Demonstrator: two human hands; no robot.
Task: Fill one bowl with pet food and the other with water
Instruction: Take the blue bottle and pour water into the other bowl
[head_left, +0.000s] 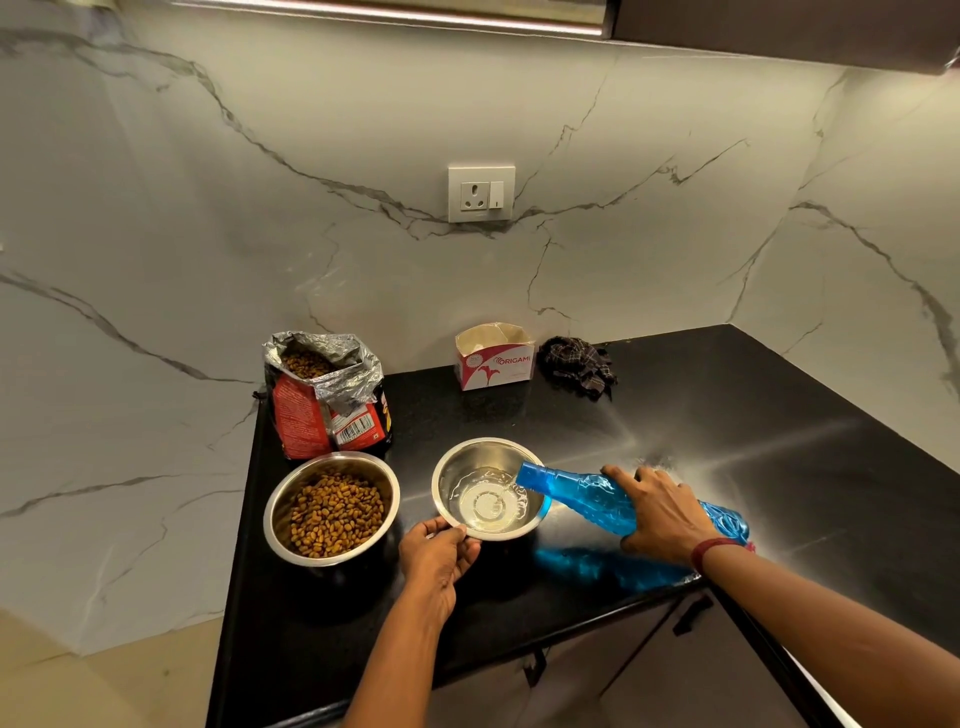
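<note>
Two steel bowls stand on the black counter (727, 415). The left bowl (280, 499) is heaped with brown kibble. The right bowl (470, 457) holds a shallow pool of water. My right hand (660, 512) grips a blue plastic bottle (576, 493), tipped on its side with its mouth over the right bowl's rim, and water runs out of it. My left hand (439, 553) pinches the near rim of that bowl. An open red pet food bag (322, 410) stands behind the left bowl.
A small open white and red carton (496, 364) and a crumpled dark checked cloth (576, 364) sit at the back by the marble wall. A wall socket (481, 193) is above them. The counter's front edge runs just below my wrists, with cabinet doors underneath.
</note>
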